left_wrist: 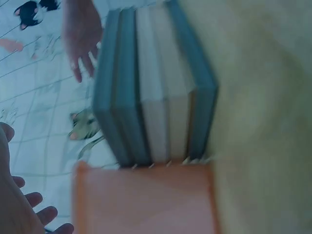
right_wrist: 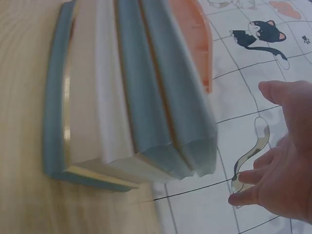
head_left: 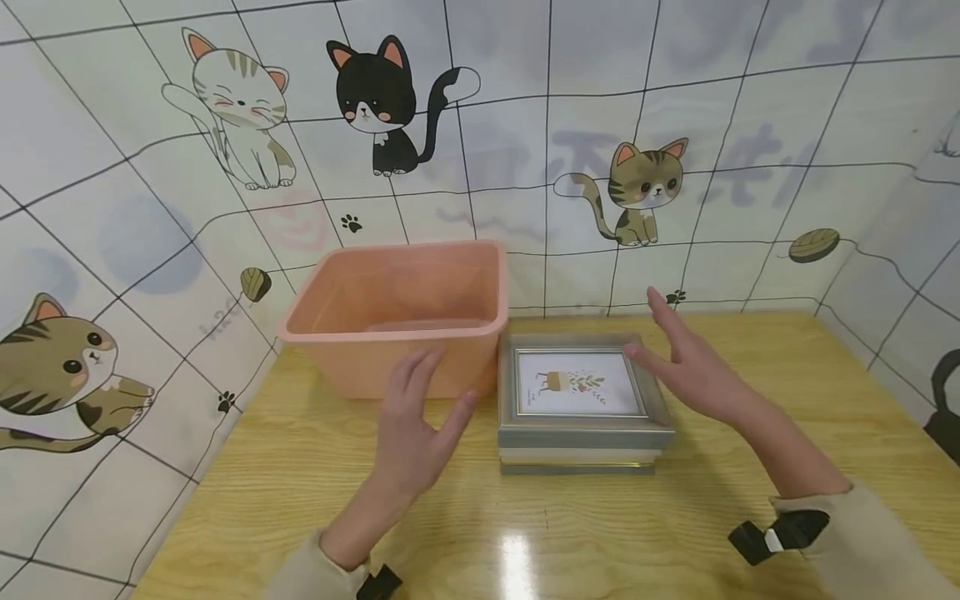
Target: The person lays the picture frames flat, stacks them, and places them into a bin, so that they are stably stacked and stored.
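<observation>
A stack of picture frames (head_left: 573,383) lies flat on the wooden table, and the top one has a silver-grey border around a small plant drawing. In the right wrist view the stack (right_wrist: 146,83) shows several layered edges, grey-blue and cream. My left hand (head_left: 416,429) hovers in front of a pink plastic bin (head_left: 405,358), thumb spread toward the stack. Over the stack's right side is my right hand (head_left: 697,367), its fingers extended. Both hands hold nothing; whether the right fingertips touch the top frame I cannot tell.
The bin stands directly left of the stack, close against it. Behind the wooden table (head_left: 765,400) rises a tiled-pattern wall covering (head_left: 510,150) printed with cartoon cats. A dark object (head_left: 947,417) shows at the far right edge.
</observation>
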### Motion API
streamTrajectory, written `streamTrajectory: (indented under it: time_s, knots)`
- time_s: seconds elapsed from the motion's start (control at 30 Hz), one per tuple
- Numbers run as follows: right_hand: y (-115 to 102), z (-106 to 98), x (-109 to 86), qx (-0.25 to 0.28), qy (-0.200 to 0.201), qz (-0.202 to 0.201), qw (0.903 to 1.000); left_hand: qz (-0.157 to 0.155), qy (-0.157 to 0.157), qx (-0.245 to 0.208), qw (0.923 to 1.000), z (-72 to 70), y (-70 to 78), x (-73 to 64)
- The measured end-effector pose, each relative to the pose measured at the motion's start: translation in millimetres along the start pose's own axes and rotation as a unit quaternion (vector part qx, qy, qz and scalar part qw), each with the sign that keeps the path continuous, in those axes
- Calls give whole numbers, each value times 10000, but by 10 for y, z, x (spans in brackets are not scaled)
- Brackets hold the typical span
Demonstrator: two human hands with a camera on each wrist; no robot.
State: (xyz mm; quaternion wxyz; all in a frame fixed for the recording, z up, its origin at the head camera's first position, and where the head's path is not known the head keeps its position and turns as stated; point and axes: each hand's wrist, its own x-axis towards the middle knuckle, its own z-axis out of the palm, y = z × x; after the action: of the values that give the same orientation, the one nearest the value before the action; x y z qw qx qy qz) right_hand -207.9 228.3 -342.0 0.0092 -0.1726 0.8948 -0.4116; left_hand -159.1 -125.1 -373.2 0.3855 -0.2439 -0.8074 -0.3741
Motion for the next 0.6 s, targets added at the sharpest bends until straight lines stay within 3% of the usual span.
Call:
streamTrajectory:
  time_s: [0.07, 0.13, 0.2, 0.33, 0.47, 0.6]
  knots:
    - [68, 28, -79, 206, -11, 71, 9998, -373, -302, -153, 9987, 100, 34, -102]
    - [122, 68, -134, 498, -23, 105, 9987, -919, -687, -450, 9924, 179, 51, -174]
    - [172, 113, -170, 780, -48, 135, 9969, -1490, -1081, -777, 9798, 236, 57, -217]
    - [253, 198, -217, 1185, -100, 224, 9927, -2395, -1686, -1449, 9451, 336, 37, -247]
    - [325, 265, -276, 1372, -90, 373, 9898, -2847, -1961, -1963, 9176, 436, -14, -254]
    - [393, 312, -315, 1665, -74, 545, 9845, -2928, -2076, -2312, 9043, 523, -72, -266]
